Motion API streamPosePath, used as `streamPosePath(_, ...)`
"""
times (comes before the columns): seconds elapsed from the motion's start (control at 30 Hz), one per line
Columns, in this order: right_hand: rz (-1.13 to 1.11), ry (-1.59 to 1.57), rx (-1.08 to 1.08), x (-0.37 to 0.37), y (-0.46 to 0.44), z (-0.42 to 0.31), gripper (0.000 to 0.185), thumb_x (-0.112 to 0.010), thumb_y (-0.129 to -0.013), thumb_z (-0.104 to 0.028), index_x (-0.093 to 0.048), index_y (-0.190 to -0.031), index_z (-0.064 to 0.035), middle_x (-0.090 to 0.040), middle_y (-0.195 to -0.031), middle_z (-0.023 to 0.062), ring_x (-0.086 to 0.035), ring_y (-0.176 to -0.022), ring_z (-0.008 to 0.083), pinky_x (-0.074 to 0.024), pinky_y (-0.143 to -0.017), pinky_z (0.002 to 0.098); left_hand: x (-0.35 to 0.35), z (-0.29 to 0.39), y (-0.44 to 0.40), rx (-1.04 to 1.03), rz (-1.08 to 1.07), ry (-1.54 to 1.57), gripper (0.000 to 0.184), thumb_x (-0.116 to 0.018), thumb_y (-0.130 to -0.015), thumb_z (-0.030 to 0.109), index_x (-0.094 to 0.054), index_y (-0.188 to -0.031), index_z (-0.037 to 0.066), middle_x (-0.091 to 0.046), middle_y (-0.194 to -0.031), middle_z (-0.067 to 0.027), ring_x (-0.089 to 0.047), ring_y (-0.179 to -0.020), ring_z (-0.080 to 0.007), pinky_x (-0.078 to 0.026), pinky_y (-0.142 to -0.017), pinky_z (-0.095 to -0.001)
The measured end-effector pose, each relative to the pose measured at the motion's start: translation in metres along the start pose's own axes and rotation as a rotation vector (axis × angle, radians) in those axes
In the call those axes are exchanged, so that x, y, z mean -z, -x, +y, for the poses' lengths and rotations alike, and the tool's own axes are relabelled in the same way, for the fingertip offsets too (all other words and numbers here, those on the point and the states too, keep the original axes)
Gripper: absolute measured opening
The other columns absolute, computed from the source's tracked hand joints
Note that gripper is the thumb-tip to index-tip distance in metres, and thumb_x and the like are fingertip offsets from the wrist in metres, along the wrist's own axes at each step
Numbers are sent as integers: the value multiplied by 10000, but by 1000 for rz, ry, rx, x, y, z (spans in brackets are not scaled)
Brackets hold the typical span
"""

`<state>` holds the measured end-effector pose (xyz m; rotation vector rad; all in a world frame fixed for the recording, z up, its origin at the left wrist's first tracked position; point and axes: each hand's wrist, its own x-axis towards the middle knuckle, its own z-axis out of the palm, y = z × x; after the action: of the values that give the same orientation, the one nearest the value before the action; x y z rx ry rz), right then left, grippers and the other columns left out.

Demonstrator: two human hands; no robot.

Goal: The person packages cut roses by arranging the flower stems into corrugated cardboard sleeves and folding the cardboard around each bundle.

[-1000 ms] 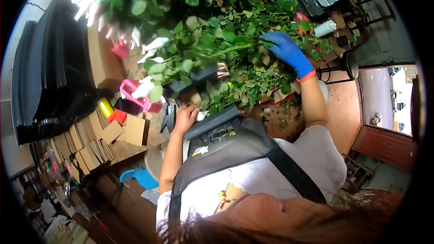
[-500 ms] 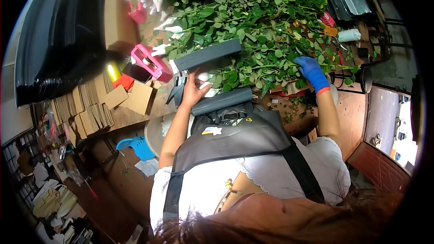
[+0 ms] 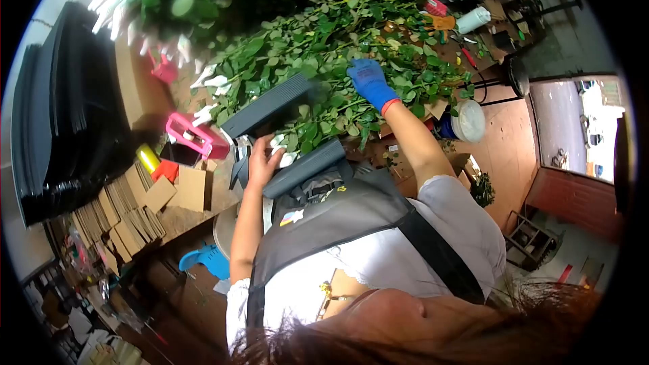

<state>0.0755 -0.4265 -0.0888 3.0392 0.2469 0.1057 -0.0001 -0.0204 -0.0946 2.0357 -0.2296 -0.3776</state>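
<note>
My left hand [image 3: 262, 162] is bare, with thumb and fingers apart. It is beside the white-sleeved flower heads [image 3: 287, 159] between two dark grey ribbed pads, an upper pad [image 3: 267, 105] and a lower pad [image 3: 304, 167]. Leafy stems [image 3: 331, 116] run rightward from those heads; they look like roses. My right hand [image 3: 372, 83], in a blue glove, lies on the larger heap of leafy stems [image 3: 297, 47]. Its fingers look curled into the foliage, and leaves hide what they grip, if anything.
On the table's left side are a pink tape dispenser [image 3: 196, 136], a yellow roll [image 3: 148, 159] and cardboard pieces [image 3: 193, 188]. Black sheets [image 3: 67, 115] stand at far left. A white roll [image 3: 473, 20] lies at upper right. A white bucket [image 3: 468, 122] stands beyond my right arm.
The view has turned and shifted. My right hand has moved left over the stems, farther into the heap. My left hand stays by the pads, its fingers a little changed.
</note>
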Motion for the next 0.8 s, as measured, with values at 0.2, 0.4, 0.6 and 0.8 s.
streamPosePath(0.2, 223, -312, -357, 78, -27, 65, 207, -550, -889, -148, -705, -1022, -121, -691, -1047, 143, -660, -990, 322, -521, -835, 440, -2, -1, 0, -55, -44, 51, 486, -728, -894, 143, -512, -1308, 12, -635, -1070, -139, -630, -911, -213, -527, -813, -329)
streamPosePath(0.4, 725, -546, -48, 166, -23, 70, 302, -585, -868, 2, -697, -1137, -76, -698, -1127, 154, -674, -1033, 326, -529, -918, 377, 0, -2, -2, -150, -6, -170, 461, -715, -888, 206, -544, -1288, 56, -641, -974, -160, -573, -938, -344, -468, -839, -440)
streamPosePath(0.6, 147, -335, 465, 155, 13, -22, 526, -657, -732, 47, -671, -1209, -175, -695, -1097, 89, -652, -1017, 306, -532, -894, 429, -4, -24, -16, -97, -16, -265, 405, -750, -763, 176, -658, -1154, 123, -683, -1049, -116, -626, -1033, -332, -466, -935, -441)
streamPosePath(0.8, -240, -175, 294, 62, 14, -32, 301, -649, -816, -63, -654, -1102, -156, -671, -974, 115, -661, -921, 325, -535, -788, 455, -21, -42, -21, -36, 271, -67, 590, -828, -815, 144, -502, -1281, -10, -669, -1114, -151, -669, -1027, -225, -534, -884, -338)
